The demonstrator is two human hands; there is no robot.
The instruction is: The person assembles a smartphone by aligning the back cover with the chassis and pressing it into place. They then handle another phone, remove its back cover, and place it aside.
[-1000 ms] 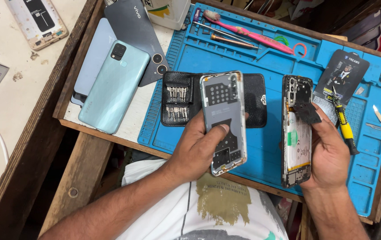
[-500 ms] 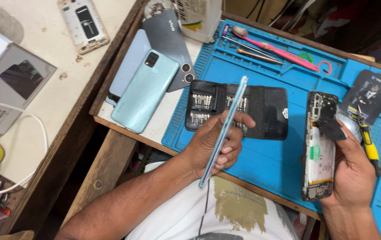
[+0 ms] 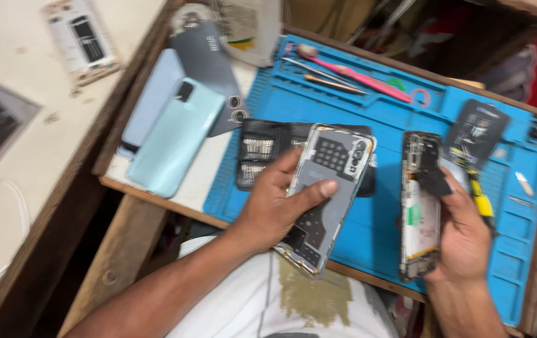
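Left hand (image 3: 278, 209) grips a detached phone back panel (image 3: 325, 194), thumb across its inner face, fingers behind; panel tilted so the inner side faces the wearer, likely for inspection. Right hand (image 3: 465, 241) is closed around an opened phone body (image 3: 420, 203), held upright along its long edge, exposed internals facing up; a yellow-handled screwdriver (image 3: 478, 191) is pinned under the same hand, apparently kept ready. Both pieces hover just above the blue repair mat (image 3: 381, 119), panel at 9 o'clock of the phone body. Black screwdriver bit case (image 3: 262, 153) lies open on the mat behind the panel. Pink tool (image 3: 359, 75) rests in the mat's top tray at 12 o'clock. A light-green phone (image 3: 174, 138) lies face down at 10 o'clock, off the mat.
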